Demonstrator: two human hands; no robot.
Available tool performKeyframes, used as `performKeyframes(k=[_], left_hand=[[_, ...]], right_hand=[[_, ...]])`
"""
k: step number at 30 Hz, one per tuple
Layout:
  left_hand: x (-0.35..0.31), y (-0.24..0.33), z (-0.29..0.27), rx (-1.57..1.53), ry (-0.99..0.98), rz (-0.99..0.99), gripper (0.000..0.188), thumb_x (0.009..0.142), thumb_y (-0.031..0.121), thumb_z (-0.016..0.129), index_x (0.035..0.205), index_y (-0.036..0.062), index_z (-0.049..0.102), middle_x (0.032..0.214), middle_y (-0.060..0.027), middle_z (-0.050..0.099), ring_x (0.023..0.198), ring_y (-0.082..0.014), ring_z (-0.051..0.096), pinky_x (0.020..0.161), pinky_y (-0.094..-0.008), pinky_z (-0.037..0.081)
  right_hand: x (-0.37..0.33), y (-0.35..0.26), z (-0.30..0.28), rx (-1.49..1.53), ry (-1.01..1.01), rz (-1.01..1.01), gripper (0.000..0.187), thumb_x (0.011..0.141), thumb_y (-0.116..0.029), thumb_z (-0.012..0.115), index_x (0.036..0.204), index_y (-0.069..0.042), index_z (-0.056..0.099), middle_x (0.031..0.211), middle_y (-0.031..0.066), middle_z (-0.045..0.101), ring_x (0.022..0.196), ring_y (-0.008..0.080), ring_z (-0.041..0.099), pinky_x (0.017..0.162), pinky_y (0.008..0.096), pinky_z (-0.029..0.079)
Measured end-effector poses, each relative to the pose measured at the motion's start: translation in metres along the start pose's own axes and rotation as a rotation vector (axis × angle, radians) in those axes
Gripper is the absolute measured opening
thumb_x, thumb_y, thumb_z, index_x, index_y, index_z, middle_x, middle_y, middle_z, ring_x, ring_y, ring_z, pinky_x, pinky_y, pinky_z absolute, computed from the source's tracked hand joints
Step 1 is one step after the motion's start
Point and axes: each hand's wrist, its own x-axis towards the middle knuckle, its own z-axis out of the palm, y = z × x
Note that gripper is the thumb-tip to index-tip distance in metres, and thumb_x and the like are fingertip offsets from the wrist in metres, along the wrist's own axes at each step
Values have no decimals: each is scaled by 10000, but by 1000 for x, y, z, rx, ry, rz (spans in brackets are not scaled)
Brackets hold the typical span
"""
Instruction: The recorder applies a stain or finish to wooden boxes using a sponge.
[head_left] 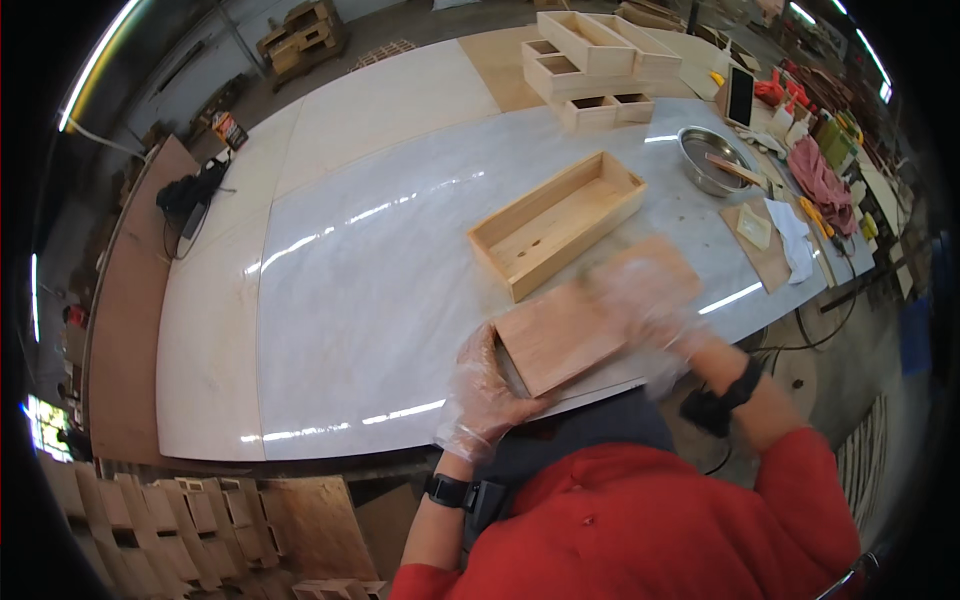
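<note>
A flat-faced, reddish-brown wooden piece (560, 340) lies aslant at the table's near edge, its broad smooth face up. I cannot tell whether it is a board or an upturned box. My left hand (475, 395), in a clear plastic glove, grips its left end, the thumb along the near edge. Over its right part is my right hand (645, 300), also gloved and smeared by motion. Its fingers, and anything in them, cannot be made out. Just beyond the piece stands an open, pale wooden box (535, 270), long and shallow, with its hollow side up.
Stacked wooden boxes (560, 85) stand at the far side. To the right are a metal bowl (690, 175) with a brush-like tool across it, a dark phone (740, 95), a white cloth (790, 240), a pink cloth (820, 175) and bottles. A black cable bundle (190, 190) lies far left.
</note>
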Motion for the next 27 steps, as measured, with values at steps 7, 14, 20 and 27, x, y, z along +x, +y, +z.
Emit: performKeyframes(k=[7, 14, 20, 27], left_hand=[[11, 11, -2, -229, -47, 39, 892, 530, 384, 854, 1257, 18, 489, 1162, -209, 583, 1118, -394, 533, 995, -443, 408], [-1, 14, -5, -9, 16, 0, 821, 554, 381, 850, 1214, 9, 532, 1166, -218, 583, 1117, -397, 536, 999, -442, 405], [15, 8, 2, -159, -80, 134, 891, 532, 363, 878, 1250, -8, 504, 1172, -196, 588, 1100, -353, 560, 977, -423, 437], [2, 1, 3, -4, 8, 25, 815, 516, 343, 864, 1184, 34, 513, 1090, -183, 596, 1036, -379, 557, 901, -458, 448]], right_hand=[[46, -102, -2, -202, -8, -242, 196, 817, -76, 583, 997, -11, 543, 702, 173, 588, 669, 317, 609, 589, 407, 495], [26, -94, -20, -128, 68, -253, 188, 821, -132, 576, 1000, -78, 599, 627, 140, 548, 564, 343, 577, 510, 451, 455], [36, -90, 28, 326, 140, -295, 113, 818, -132, 575, 898, -56, 596, 628, 142, 543, 596, 336, 578, 511, 442, 454], [-69, 0, -19, -529, 262, -6, 185, 858, -109, 550, 1012, -28, 613, 855, 140, 586, 820, 304, 602, 686, 465, 473]])
